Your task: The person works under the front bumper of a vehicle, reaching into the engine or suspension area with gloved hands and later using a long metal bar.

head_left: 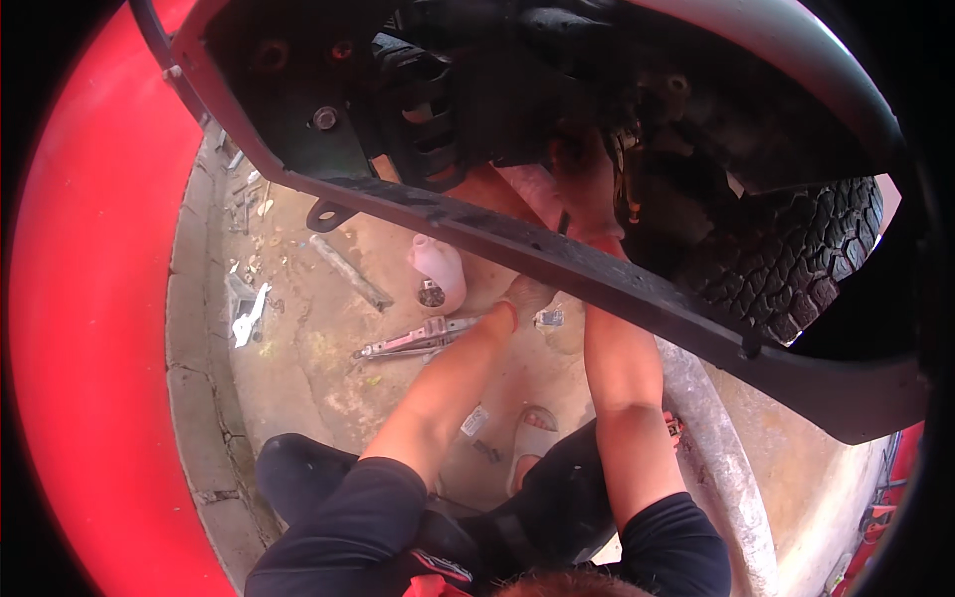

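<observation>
Both my forearms reach forward under the black steel bar (477, 231) of a vehicle's bumper. My left hand (529, 293), in what looks like a dark grey glove, is low beside the bar's underside; the bar covers its fingers. Behind the bar, my right hand (595, 204) goes up into the shadowed underside, close to dark mechanical parts. Its fingers are lost in the dark, and I cannot make out what it touches. A pale pinkish part (532, 191) lies just left of it. To the right is a chunky-treaded tyre (796, 264).
On the concrete floor (298, 363) lie a scissor jack (423, 336), a cut pinkish plastic jug (440, 271) and a grey stick (350, 272). A thick, scuffed grey tube (721, 453) curves past my right arm. Left are a stone kerb (194, 348) and a large red surface (90, 328).
</observation>
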